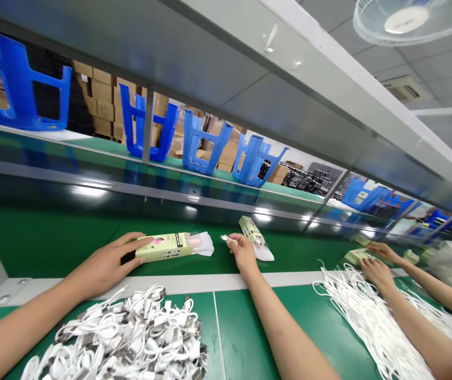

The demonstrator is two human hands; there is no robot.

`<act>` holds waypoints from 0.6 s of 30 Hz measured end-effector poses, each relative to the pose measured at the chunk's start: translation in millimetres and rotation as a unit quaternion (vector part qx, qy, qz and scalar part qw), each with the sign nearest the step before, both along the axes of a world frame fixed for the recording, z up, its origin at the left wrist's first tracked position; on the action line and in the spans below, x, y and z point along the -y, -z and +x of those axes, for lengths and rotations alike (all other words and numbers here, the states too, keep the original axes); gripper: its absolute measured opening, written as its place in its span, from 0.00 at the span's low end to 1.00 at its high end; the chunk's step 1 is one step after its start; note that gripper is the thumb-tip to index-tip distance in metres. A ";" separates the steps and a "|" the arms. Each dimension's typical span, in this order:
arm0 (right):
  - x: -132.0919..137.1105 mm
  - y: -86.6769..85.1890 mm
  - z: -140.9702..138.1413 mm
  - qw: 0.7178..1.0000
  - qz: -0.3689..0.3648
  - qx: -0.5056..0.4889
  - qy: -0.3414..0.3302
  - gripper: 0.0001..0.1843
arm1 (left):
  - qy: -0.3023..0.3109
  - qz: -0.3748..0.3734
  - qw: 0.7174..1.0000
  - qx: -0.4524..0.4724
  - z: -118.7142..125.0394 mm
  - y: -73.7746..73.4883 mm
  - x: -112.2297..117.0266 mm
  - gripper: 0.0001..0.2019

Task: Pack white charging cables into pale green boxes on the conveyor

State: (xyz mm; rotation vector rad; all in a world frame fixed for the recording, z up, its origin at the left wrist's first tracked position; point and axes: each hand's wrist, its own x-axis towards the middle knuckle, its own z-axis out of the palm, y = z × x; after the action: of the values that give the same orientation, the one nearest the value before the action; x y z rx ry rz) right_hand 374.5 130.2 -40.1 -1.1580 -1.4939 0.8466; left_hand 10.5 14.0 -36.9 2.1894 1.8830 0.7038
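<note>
My left hand lies on the green belt, fingers closed on the near end of a pale green box with a white plastic bag sticking out of its far end. My right hand reaches forward and pinches a thin white cable end. Just right of that hand lies a second pale green box with its white bag. A pile of coiled white USB cables sits on the near table below my left arm.
A co-worker's two hands at the right handle small green boxes beside a heap of loose white cables. Blue plastic stools stand upside down behind the belt. Cardboard cartons are stacked behind. A shelf runs overhead.
</note>
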 end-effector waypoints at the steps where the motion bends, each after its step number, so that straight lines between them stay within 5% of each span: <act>1: 6.1 0.3 -6.4 1.000 0.007 0.003 -0.015 0.19 | 0.007 -0.003 1.000 0.000 0.4 -0.2 -0.3 0.27; 11: 42.6 -16.9 -46.9 0.984 0.046 0.074 -0.153 0.10 | 0.033 -0.008 0.999 -0.032 2.7 -0.5 3.2 0.26; 18: 49.2 -12.2 -63.9 0.983 0.069 0.099 -0.138 0.11 | 0.039 -0.010 0.998 -0.042 1.1 2.4 0.0 0.26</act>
State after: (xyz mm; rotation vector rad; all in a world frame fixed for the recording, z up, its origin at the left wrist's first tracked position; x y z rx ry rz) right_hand 310.6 80.9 -27.9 -0.9669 -1.8786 0.8154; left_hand 11.5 14.0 -39.2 2.2999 1.8235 0.5855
